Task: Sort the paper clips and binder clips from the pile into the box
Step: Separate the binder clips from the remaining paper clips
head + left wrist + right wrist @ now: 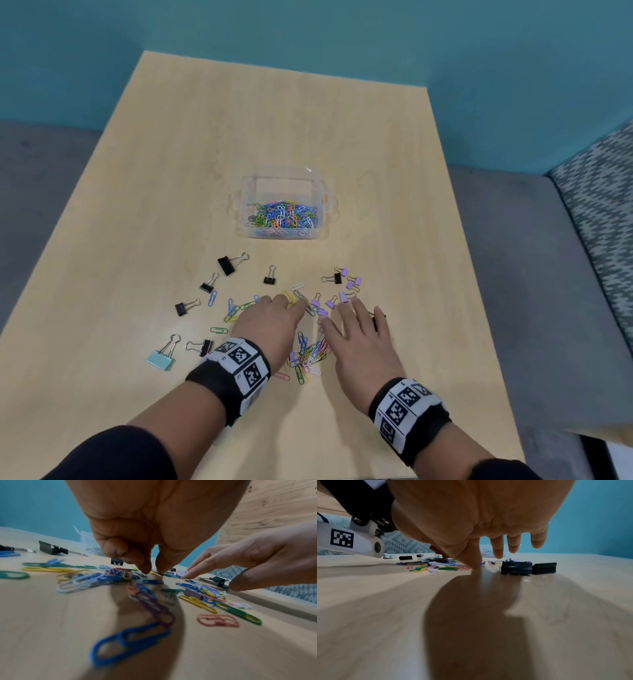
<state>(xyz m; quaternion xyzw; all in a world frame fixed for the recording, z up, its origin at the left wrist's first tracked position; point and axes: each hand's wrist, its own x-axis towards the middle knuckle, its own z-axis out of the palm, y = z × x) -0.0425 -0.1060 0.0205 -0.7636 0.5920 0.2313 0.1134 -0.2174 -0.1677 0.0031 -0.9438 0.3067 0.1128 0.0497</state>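
Note:
A clear plastic box [239, 209] in mid-table holds many coloured paper clips [282, 217]. Nearer me lies the loose pile of paper clips [308, 356], with black binder clips [226, 265] and purple binder clips [352, 282] scattered round it. My left hand [291, 303] curls down onto the pile's far edge; in the left wrist view its thumb and forefinger [153, 572] pinch at a yellow paper clip on the table. My right hand [352, 308] is spread flat and low beside it, thumb tip [476, 566] on the table. A black binder clip [543, 568] lies under its fingers.
A pale blue binder clip [159, 359] lies at the near left, with black ones beside it. The wooden table [394, 171] is bare behind and beside the box. A teal wall runs along the far edge; a patterned seat [603, 205] stands to the right.

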